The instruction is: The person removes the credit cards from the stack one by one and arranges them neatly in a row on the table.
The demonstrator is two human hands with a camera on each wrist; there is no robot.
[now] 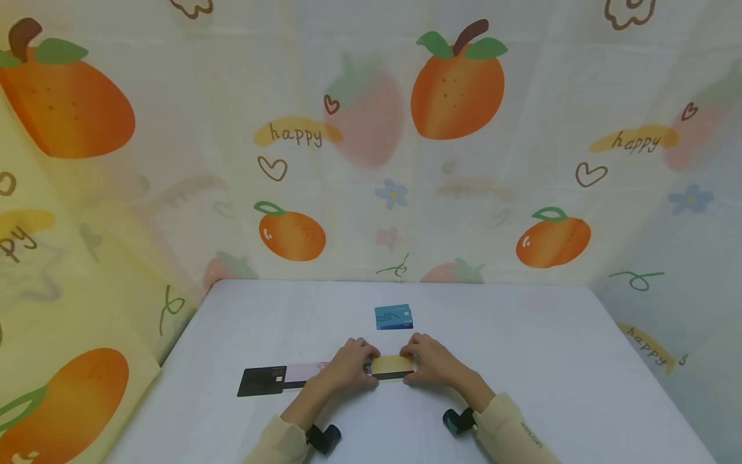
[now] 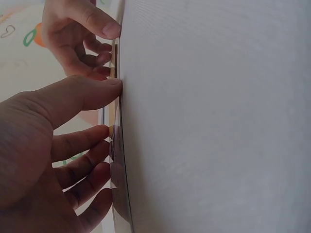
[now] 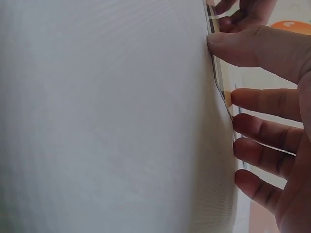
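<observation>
A gold card [image 1: 392, 365] with a dark stripe along its near edge lies flat on the white table between both hands. My left hand [image 1: 350, 365] pinches its left end, the thumb on the near edge and the fingertips [image 2: 104, 133] on the far side. At the right end, my right hand [image 1: 431, 359] holds it the same way, its thumb [image 3: 228, 46] low at the table surface. Left of the gold card, a pale lilac card [image 1: 304, 372] is partly hidden behind the left hand. A black VIP card [image 1: 261, 381] ends the row, edge overlapping the lilac one.
A blue VIP card [image 1: 394, 317] lies farther back on the white table [image 1: 522, 335], beyond the hands. Behind the table hangs a fruit-print curtain [image 1: 371, 193]. Dark wrist cameras [image 1: 324, 439] sit on both forearms near the sleeves.
</observation>
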